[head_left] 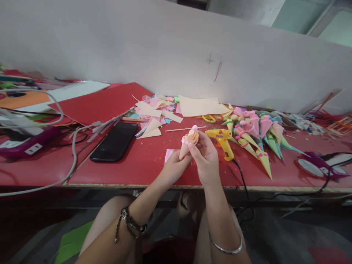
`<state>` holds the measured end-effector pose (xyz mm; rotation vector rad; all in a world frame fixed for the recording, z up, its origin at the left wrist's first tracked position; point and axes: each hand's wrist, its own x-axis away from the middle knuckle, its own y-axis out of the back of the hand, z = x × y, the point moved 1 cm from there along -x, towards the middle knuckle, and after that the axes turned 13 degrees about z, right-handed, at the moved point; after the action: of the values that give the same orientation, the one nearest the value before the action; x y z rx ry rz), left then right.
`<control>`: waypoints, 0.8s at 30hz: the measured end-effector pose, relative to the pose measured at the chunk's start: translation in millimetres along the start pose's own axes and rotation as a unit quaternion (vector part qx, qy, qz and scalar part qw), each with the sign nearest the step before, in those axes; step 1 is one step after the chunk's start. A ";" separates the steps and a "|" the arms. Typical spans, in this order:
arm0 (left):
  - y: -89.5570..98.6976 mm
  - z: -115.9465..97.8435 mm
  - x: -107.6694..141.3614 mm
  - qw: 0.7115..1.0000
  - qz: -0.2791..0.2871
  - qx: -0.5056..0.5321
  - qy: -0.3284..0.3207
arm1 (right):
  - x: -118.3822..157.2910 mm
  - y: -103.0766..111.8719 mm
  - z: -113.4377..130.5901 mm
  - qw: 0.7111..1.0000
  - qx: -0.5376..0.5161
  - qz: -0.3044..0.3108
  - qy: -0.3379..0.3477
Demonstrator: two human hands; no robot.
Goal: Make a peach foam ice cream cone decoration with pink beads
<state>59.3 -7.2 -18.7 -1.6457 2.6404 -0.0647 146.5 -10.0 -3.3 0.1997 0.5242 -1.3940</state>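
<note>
Both of my hands are closed around one small craft ice cream cone, held above the front of the red table. It has a pale cone, a peach swirl on top, a pink ball at the tip and pink bits at the rim. My left hand grips the cone's lower part. From the other side, my right hand pinches the swirl near its rim. A yellow hot glue gun lies just right of my right hand. Under my left hand a small pink piece rests on the table.
Several finished paper cones are piled at the right. A black phone lies at the left, with paper scraps and a thin stick behind my hands. Purple power strips and cables sit at both sides. A white partition stands behind.
</note>
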 end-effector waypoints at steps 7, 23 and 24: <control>-0.4 -0.2 0.0 0.998 0.001 0.067 -0.007 | 0.1 2.0 -1.1 1.000 0.009 0.011 0.023; 12.7 -1.0 -4.1 0.979 -0.045 0.196 -0.038 | 0.6 6.2 1.4 0.959 0.274 0.058 0.045; 12.3 -1.5 -4.0 0.979 -0.046 0.197 -0.036 | 0.5 6.3 1.5 0.959 0.274 0.053 0.048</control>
<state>49.9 1.8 -17.9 -1.5949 2.3053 -0.4863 153.0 -10.0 -3.3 0.7376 0.1895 -1.4025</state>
